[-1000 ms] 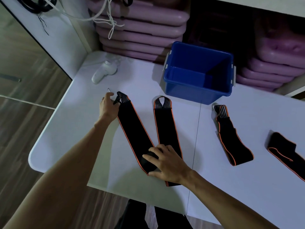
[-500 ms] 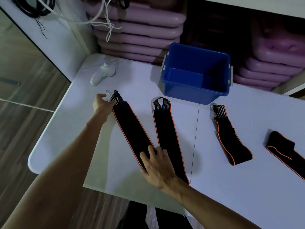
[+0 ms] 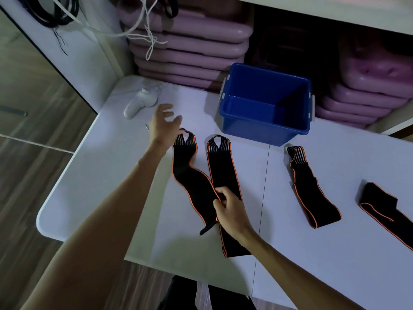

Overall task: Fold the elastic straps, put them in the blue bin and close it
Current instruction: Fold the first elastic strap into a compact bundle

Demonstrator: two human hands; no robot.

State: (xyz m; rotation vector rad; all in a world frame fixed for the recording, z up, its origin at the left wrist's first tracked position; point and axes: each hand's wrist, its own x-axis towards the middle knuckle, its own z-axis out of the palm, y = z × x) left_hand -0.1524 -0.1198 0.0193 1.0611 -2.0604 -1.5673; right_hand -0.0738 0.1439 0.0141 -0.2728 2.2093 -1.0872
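Several black elastic straps with orange edging lie on the white table (image 3: 290,253). The leftmost strap (image 3: 192,180) is wavy and slack, and my right hand (image 3: 230,209) pinches its near part. A second strap (image 3: 224,175) lies straight beside it, partly under my right hand. My left hand (image 3: 164,125) hovers with spread fingers just beyond the leftmost strap's looped far end, holding nothing. Farther right lie a third strap (image 3: 309,189) and a folded one (image 3: 384,206). The open blue bin (image 3: 266,128) stands empty at the back; I see no lid.
A white handheld device (image 3: 139,102) lies at the table's back left corner, with a small pin-like item (image 3: 146,127) near my left hand. Stacked pink trays (image 3: 190,52) and hanging cords (image 3: 147,30) fill the shelves behind. The table's edge drops to wooden floor on the left.
My left hand let go of the leftmost strap's looped end and lifted away, fingers spread. My right hand went from pressing flat to pinching the strap, which now lies wavy and shifted toward the second strap.
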